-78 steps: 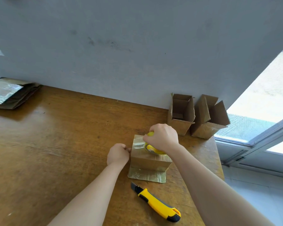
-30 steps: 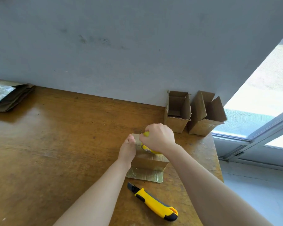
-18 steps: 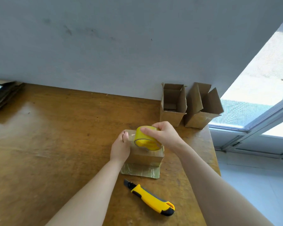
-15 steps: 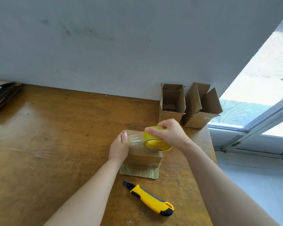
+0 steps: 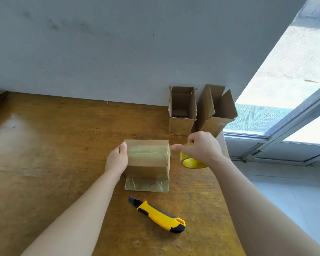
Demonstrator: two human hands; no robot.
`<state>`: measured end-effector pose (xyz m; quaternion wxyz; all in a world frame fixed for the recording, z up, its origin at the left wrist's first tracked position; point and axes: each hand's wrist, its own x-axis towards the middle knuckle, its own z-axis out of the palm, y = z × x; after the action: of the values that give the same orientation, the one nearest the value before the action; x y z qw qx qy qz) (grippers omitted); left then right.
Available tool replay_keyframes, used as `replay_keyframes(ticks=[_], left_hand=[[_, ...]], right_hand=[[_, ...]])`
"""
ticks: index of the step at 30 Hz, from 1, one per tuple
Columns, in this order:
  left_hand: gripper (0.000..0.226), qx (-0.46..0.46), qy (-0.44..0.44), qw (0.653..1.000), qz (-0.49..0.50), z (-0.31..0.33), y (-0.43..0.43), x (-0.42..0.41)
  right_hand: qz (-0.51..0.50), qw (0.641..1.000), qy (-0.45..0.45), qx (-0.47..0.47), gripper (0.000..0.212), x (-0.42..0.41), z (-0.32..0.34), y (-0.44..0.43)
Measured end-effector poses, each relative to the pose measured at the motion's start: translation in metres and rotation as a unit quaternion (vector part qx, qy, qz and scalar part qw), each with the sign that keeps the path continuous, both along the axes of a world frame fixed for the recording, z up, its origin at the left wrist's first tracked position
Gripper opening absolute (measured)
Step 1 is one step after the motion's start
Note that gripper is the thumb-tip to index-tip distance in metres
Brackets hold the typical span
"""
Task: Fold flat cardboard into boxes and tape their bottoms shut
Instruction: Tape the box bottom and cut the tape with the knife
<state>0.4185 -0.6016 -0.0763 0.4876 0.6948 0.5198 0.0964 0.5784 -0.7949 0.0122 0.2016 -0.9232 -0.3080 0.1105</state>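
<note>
**Small box getting its bottom taped on the wooden table**

A wooden table [image 5: 54, 154] is seen pushed up against a grey wall [image 5: 118, 52]. Around the middle, the left hand [image 5: 116, 160] is pressed against the left side of a small cardboard box [image 5: 147, 163], with the thumb laid on the top left edge. The other fingers are hidden, so whether they're curled can't be made out. The box is stood on the table with its closed flaps up, and a shiny band of clear tape [image 5: 148, 151] is laid across the top. A taped-over flap [image 5: 146, 184] is spread flat on the table on the box's near side. Nearer still, a yellow utility knife [image 5: 160, 216] is laid down, blade end pointed far-left. Just right of the box, a yellow tape roll [image 5: 192, 161] is gripped from above by the right hand [image 5: 201, 147], with one fingertip stretched to the box's top right edge. Further right, two open-topped cardboard boxes [image 5: 182, 124] are parked side by side against the wall, next to a window [image 5: 284, 111].
</note>
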Motion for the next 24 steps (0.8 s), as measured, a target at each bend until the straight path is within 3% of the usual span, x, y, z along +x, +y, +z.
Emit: replay_keyframes(ticks=[6, 17, 22, 24], left_hand=[[0.051, 0.059, 0.019, 0.998, -0.006, -0.001, -0.012, 0.008], [0.055, 0.089, 0.030, 0.996, -0.010, 0.001, -0.016, 0.007], [0.100, 0.094, 0.059, 0.985, -0.132, 0.007, -0.012, 0.002], [0.099, 0.095, 0.080, 0.979, -0.160, 0.012, -0.009, 0.003]], right_hand=[[-0.011, 1.000, 0.013, -0.019, 0.070, 0.007, -0.008, -0.017], [-0.045, 0.998, 0.039, -0.036, 0.067, 0.004, -0.044, -0.025], [-0.050, 0.996, 0.048, -0.062, 0.069, -0.003, -0.060, -0.023], [-0.052, 0.995, 0.054, -0.067, 0.068, -0.004, -0.062, -0.019]])
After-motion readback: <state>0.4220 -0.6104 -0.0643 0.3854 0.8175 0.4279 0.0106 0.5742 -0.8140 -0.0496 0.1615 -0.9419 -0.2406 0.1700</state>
